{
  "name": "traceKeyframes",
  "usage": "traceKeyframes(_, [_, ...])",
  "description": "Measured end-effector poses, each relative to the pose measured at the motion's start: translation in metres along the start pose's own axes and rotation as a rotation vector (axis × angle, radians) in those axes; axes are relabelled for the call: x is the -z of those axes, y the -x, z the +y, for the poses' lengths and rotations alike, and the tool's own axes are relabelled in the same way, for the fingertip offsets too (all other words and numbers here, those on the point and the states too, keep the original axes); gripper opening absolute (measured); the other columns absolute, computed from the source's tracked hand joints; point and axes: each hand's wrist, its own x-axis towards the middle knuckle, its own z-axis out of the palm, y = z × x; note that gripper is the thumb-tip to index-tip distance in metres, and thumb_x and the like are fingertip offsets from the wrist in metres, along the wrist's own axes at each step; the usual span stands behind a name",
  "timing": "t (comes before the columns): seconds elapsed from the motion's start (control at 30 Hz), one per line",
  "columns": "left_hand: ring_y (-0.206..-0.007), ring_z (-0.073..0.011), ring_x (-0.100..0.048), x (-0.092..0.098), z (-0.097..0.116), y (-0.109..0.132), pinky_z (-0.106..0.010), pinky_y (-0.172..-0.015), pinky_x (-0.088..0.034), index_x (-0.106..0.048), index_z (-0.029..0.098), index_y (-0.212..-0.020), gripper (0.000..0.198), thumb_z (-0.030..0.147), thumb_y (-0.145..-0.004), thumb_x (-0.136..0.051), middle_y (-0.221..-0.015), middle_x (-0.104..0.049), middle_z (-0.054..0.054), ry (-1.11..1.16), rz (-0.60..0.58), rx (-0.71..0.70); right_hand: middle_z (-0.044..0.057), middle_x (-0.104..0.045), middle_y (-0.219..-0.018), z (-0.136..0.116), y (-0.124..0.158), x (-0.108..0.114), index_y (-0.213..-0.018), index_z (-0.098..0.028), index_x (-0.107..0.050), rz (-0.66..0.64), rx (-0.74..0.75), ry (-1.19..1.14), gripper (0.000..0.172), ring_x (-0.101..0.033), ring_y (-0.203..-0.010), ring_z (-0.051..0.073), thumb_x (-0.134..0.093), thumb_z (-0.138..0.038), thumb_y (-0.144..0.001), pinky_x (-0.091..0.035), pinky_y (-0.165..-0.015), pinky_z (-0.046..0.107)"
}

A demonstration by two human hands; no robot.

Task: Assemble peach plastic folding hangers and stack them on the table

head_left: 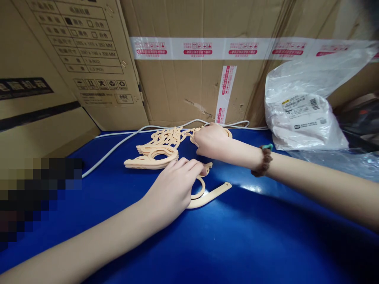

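Observation:
My left hand [180, 181] is closed over a beige plastic piece [213, 194] that looks like part of a folding clothes hanger. A long arm with a hole at its tip and a ring-shaped part stick out to the right of my fingers. Just left of this hand lies a neat stack of matching hanger arms [148, 162]. Farther back, my right hand [211, 140] reaches down with curled fingers among small beige parts. Its fingertips are hidden, so what they grip cannot be seen. Beside it spreads a loose heap of beige hook-like pieces [167, 136].
Cardboard boxes [183, 86] wall off the back and left of the blue table [237, 244]. A white cable [111, 154] runs along the back edge and curves forward at left. A white plastic bag with a label [304, 118] stands at the back right.

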Motion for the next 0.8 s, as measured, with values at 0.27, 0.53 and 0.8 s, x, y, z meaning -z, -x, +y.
traceKeyframes(0.27, [-0.093,-0.0219,-0.056,0.007,0.002,0.001,-0.040,-0.084,-0.042,-0.057,0.019,-0.099,0.027,0.002,-0.086,-0.040,-0.099,-0.065,-0.003,0.027,0.027,0.045,0.007,-0.069,-0.077,0.022,0.065,0.004,-0.072,-0.016,-0.068,0.162,0.028,-0.049,0.013,-0.062,-0.078,0.022,-0.057,-0.020,-0.077,-0.036,-0.071,0.033])
traceKeyframes(0.53, [-0.091,-0.0167,-0.058,0.004,-0.003,-0.004,-0.032,-0.076,-0.044,-0.045,0.022,-0.108,0.024,0.019,-0.087,-0.056,-0.109,-0.059,-0.001,0.353,0.256,0.218,0.005,-0.057,-0.069,0.034,0.122,-0.014,-0.073,-0.014,-0.066,0.591,0.345,0.331,0.022,-0.047,-0.068,0.019,-0.051,-0.013,-0.089,-0.029,-0.064,0.034])
traceKeyframes(0.8, [-0.087,-0.0150,-0.054,0.009,0.008,-0.005,-0.029,-0.078,-0.039,-0.059,0.023,-0.100,0.010,0.028,-0.094,-0.053,-0.092,-0.063,0.003,0.349,0.124,0.011,0.005,-0.059,-0.071,0.039,0.128,-0.019,-0.077,-0.014,-0.068,0.617,0.364,0.326,0.021,-0.046,-0.069,0.020,-0.052,-0.010,-0.089,-0.031,-0.065,0.034])
